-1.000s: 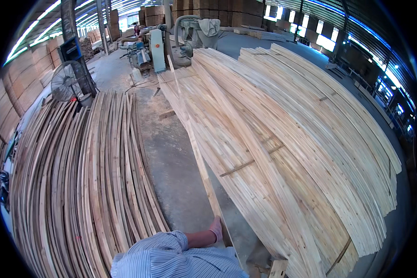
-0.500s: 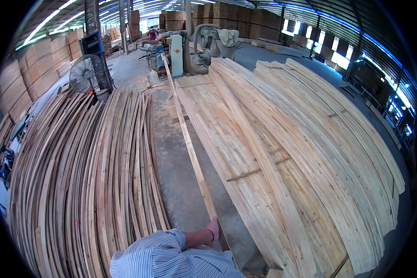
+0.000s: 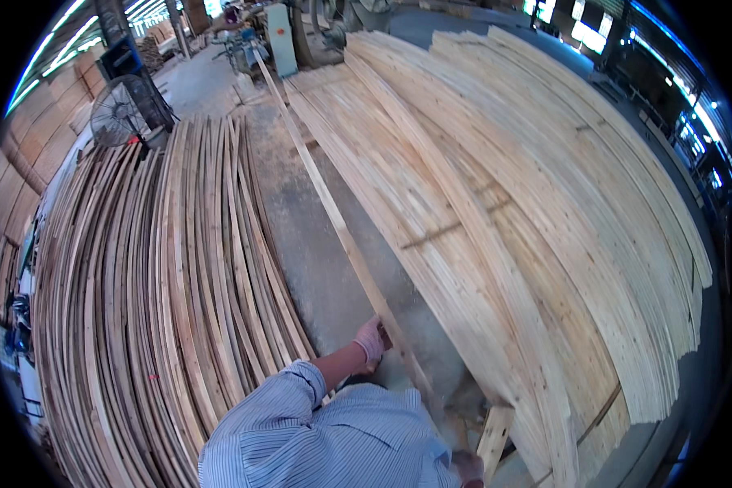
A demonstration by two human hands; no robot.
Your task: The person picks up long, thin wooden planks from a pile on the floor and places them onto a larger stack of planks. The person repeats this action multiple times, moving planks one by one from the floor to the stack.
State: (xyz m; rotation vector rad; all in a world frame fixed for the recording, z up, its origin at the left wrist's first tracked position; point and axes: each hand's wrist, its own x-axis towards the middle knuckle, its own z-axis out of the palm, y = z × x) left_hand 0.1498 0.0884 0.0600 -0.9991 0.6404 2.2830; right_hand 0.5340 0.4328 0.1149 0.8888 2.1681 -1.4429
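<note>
Pale timber: we find the long strip (image 3: 346, 238) running left of our landmark, the board stack (image 3: 561, 236), its far end near the machine cabinet (image 3: 281, 41) beyond the stack's far-left corner. The left hand (image 3: 371, 340) appears closed on the strip, left of the stack. Within the last half second the view has dipped, bringing the blurred right hand (image 3: 468, 467) into sight near the stack's near end, beside a block (image 3: 496, 431); its grip we cannot tell. We judge the strip's handling unfinished.
</note>
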